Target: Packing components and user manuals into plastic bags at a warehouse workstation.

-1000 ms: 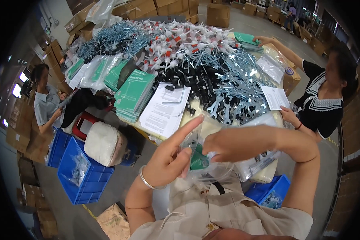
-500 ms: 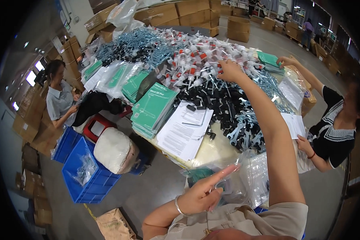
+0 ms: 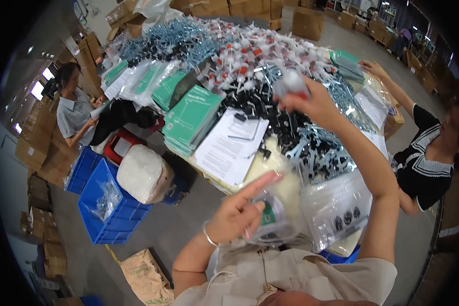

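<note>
Clear plastic bag (image 3: 273, 224), crinkled and glossy with a green slip inside, sits low before the crowded surface (image 3: 270, 163) of black and silvery metal parts. The left hand (image 3: 237, 214) clamps it, forefinger pointing out. The outstretched right hand (image 3: 311, 99) is closed around a small blurred white piece (image 3: 292, 80).

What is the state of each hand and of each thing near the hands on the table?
left hand: holds a clear plastic bag, index finger stretched out.
right hand: raised over the table, closed on a small white and red part.
clear plastic bag: open or sealed, cannot tell.
green booklets: stacked.
paper sheets: lying flat.
blue crate: open, on the floor.
</note>
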A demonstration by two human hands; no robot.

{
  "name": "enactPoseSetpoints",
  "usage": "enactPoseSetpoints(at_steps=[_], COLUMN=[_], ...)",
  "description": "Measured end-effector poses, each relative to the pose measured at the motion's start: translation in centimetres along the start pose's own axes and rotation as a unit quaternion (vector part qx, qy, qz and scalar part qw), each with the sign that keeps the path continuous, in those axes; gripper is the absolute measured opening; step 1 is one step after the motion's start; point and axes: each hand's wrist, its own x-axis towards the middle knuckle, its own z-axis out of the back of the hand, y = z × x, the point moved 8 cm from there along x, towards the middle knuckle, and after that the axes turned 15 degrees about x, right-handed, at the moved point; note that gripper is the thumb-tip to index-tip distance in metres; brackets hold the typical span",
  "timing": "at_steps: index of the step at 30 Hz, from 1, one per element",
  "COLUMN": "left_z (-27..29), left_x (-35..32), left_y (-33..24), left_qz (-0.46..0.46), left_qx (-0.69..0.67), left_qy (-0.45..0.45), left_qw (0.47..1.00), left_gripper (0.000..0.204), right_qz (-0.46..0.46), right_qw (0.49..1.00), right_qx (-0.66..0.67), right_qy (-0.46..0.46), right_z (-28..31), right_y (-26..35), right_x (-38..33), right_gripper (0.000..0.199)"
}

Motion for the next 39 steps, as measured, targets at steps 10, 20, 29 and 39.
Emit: enactPoseSetpoints(at_steps=[10,20,29,39], left_z=[-1.9,-2.7,-3.7,-4.2], left_x=[1.3,0.5,1.0,0.8], left_y=[-0.9,-1.2,-1.0,-1.1], left_qz=[0.016,0.011,0.025,-0.010], left_qx=[0.025,0.082,0.079,0.051], left_qy=[0.014,0.033,-0.003,0.006], left_qw=[0.999,0.996,0.997,0.999], left_gripper=[0.054,0.057,0.059,0.058], right_qz=[0.206,0.085,0.128,-0.038], right_qw=[0.767,0.671,0.661,0.955], right_qx=[-0.536,-0.719,-0.708,-0.094], right_qy=[0.287,0.163,0.216,0.280], right_z=[-11.1,-9.1,-15.0,-17.0], right_y=[1.2,2.8,2.2,-3.6], right_x=[-15.5,-15.3,-17.1,-16.5], right_gripper=[0.028,0.013,0.014,0.007])
